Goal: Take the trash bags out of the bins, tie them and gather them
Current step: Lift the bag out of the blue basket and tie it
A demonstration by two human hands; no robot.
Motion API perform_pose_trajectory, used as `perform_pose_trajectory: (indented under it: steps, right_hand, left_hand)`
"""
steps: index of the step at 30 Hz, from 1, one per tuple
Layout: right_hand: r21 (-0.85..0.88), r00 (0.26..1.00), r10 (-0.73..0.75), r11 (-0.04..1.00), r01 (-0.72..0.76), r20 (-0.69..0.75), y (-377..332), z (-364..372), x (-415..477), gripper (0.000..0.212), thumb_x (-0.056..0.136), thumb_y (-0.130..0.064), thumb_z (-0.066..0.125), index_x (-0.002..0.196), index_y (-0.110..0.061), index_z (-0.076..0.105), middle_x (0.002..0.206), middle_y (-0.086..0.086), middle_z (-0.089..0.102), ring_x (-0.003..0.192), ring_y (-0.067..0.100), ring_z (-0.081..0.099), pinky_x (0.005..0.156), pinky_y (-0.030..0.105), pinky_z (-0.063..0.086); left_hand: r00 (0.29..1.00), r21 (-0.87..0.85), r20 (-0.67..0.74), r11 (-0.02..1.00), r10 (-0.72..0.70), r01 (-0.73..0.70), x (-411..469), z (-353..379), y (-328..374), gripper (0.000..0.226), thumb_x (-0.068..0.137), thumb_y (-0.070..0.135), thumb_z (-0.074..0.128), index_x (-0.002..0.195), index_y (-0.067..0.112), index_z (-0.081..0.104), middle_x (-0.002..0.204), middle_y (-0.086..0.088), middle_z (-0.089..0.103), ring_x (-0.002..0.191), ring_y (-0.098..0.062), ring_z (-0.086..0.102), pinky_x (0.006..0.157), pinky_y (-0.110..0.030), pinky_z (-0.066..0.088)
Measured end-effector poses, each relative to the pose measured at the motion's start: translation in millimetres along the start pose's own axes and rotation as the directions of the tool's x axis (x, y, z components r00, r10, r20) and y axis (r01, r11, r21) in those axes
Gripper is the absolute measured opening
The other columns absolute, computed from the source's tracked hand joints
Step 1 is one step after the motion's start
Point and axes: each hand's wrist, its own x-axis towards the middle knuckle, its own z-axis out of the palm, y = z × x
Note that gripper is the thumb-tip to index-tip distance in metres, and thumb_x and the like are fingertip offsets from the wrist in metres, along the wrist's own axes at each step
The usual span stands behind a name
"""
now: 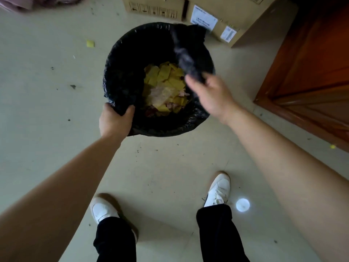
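Note:
A black trash bag (132, 59) lines a round bin on the floor in front of me; the bin itself is hidden under the bag. Yellow paper scraps and crumpled tissue (164, 87) lie inside. My left hand (115, 120) grips the bag's near-left rim. My right hand (211, 93) is over the right side of the bin, holding a stretched, twisted strip of the bag's edge (185, 53) that runs up to the far rim. That strip is blurred.
Cardboard boxes (236, 17) stand just behind the bin. A brown wooden door (311, 72) is at the right. A yellow scrap (90, 43) and dark specks lie on the pale tiled floor. My white shoes (219, 191) are below.

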Motion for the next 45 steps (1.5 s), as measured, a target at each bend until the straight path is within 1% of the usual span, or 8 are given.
perform_pose_trajectory:
  steps: [3,6,11,18,23,33,42,45]
  right_hand:
    - [-0.491,0.983,-0.161,0.866,0.097,-0.089,9,9,-11,0.033,0.089,-0.045,0.063,0.112,-0.022,0.067,0.101,0.002,0.065,0.090,0.021,0.063,0.073,0.028,0.047]
    - [-0.328,0.876,0.212,0.868,-0.372,-0.434,17,-2,-11,0.078,0.076,-0.058,0.074,0.137,-0.017,0.045,0.133,0.008,0.050,0.108,0.021,0.057,0.083,0.030,0.045]
    - [-0.403,0.901,0.293,0.818,-0.410,-0.321,16,13,-15,0.035,0.092,-0.029,0.062,0.115,-0.005,0.054,0.108,0.017,0.066,0.101,0.039,0.062,0.069,0.033,0.041]
    - [-0.391,0.876,0.332,0.798,-0.459,-0.351,13,33,-27,0.032,0.094,-0.018,0.053,0.119,-0.001,0.044,0.109,0.019,0.063,0.097,0.042,0.063,0.066,0.038,0.043]
    - [-0.341,0.838,0.439,0.772,-0.536,-0.324,0,6,-43,0.055,0.100,-0.035,0.045,0.148,-0.013,0.032,0.135,0.021,0.050,0.116,0.040,0.055,0.082,0.039,0.043]
    - [-0.019,0.823,-0.134,0.989,0.149,-0.552,-109,-22,-69,0.019,0.097,-0.019,0.049,0.112,-0.012,0.059,0.086,-0.017,0.062,0.080,-0.012,0.057,0.073,0.012,0.043]
    - [-0.084,0.966,0.113,0.987,-0.135,-0.234,-66,-32,-75,0.015,0.094,-0.024,0.058,0.109,-0.021,0.058,0.102,-0.002,0.062,0.095,0.017,0.059,0.072,0.011,0.045]
    - [0.019,0.950,0.247,0.969,-0.248,-0.191,-39,-33,-83,0.073,0.078,-0.059,0.072,0.136,-0.021,0.049,0.133,0.002,0.056,0.117,0.009,0.056,0.103,0.030,0.047]
  left_hand:
    - [0.997,-0.106,-0.083,0.994,-0.008,-0.001,-8,-16,1,0.056,0.083,0.044,0.074,0.127,0.020,0.050,0.095,0.002,0.059,0.089,-0.019,0.060,0.079,-0.035,0.054]
    - [0.991,-0.241,-0.116,0.970,-0.072,0.042,-9,-32,8,0.028,0.089,0.031,0.065,0.115,0.026,0.054,0.093,0.001,0.064,0.088,-0.023,0.069,0.080,-0.043,0.060]
    - [0.953,-0.400,0.057,0.867,-0.299,0.296,-9,-46,49,0.014,0.096,0.013,0.050,0.101,0.009,0.063,0.092,-0.002,0.063,0.082,-0.021,0.066,0.069,-0.035,0.060]
    - [0.801,-0.330,0.101,0.779,0.591,-0.533,-62,-36,130,0.021,0.099,0.018,0.052,0.112,0.014,0.067,0.072,0.020,0.057,0.069,0.002,0.053,0.070,-0.019,0.044]
    - [0.837,-0.286,-0.149,0.787,0.527,-0.547,-59,-64,122,0.017,0.096,0.020,0.054,0.106,0.015,0.067,0.068,0.016,0.059,0.064,0.001,0.053,0.064,-0.021,0.044]
    - [0.908,-0.382,-0.301,0.836,0.290,-0.394,-77,-144,130,0.043,0.085,0.011,0.065,0.120,0.028,0.049,0.080,0.011,0.052,0.073,-0.009,0.056,0.084,-0.036,0.056]
    - [0.965,-0.328,-0.164,0.911,0.204,-0.249,-75,-145,97,0.073,0.081,0.056,0.072,0.139,0.026,0.041,0.122,0.005,0.059,0.118,-0.008,0.054,0.104,-0.035,0.046]
    - [0.978,-0.093,-0.001,0.974,0.209,-0.209,-81,-129,59,0.108,0.072,0.074,0.067,0.155,0.025,0.020,0.150,0.003,0.036,0.142,-0.013,0.029,0.115,-0.038,0.030]
